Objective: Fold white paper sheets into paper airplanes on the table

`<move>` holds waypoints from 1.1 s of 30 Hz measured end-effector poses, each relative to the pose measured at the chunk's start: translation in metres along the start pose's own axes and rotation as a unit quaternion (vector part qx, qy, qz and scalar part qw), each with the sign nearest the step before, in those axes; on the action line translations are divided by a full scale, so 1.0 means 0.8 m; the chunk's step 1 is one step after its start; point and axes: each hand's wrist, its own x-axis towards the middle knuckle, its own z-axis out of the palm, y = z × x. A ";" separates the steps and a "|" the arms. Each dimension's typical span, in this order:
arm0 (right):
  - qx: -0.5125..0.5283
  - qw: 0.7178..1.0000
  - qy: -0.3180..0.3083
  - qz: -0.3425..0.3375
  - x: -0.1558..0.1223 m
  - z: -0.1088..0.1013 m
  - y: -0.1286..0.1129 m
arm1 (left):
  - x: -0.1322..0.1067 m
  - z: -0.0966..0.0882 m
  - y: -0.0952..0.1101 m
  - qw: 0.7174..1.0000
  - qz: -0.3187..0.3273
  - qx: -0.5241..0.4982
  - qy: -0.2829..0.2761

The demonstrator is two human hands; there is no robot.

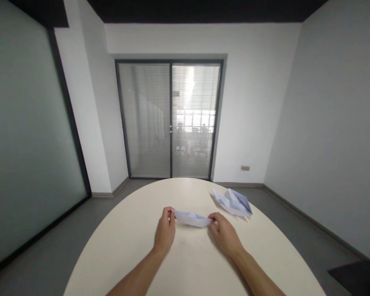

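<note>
A folded white paper boat (191,219) stretches between my two hands, just over the table. My left hand (167,226) pinches its left tip between thumb and fingers. At the opposite tip, my right hand (222,230) has its thumb and fingers closed on the paper. The boat's long side faces me, with a small peak showing at its middle. Beyond my right hand lie more folded white papers (234,202), apart from the boat; whether they are one piece or two I cannot tell.
The pale round-edged table (185,267) spreads under both forearms. Behind it stands a glass double door (170,156) with blinds. A frosted glass panel (27,135) is on the left, and a dark flat object (360,277) is at the lower right.
</note>
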 end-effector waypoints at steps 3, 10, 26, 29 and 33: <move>-0.005 1.000 -0.019 -0.021 -0.003 -0.002 -0.004 | -0.004 -0.003 0.009 0.999 0.034 -0.008 -0.024; -0.002 0.989 -0.035 -0.142 -0.011 0.001 -0.020 | -0.016 -0.004 0.031 0.991 0.105 0.034 -0.070; 0.012 0.986 -0.009 -0.166 -0.005 -0.004 -0.025 | -0.017 0.003 0.022 0.988 0.100 -0.009 -0.119; 0.008 0.986 -0.006 -0.169 -0.005 -0.001 -0.022 | -0.017 0.005 0.019 0.988 0.076 0.016 -0.132; 0.005 0.987 -0.005 -0.160 -0.005 0.001 -0.020 | -0.016 0.005 0.020 0.990 0.057 0.032 -0.126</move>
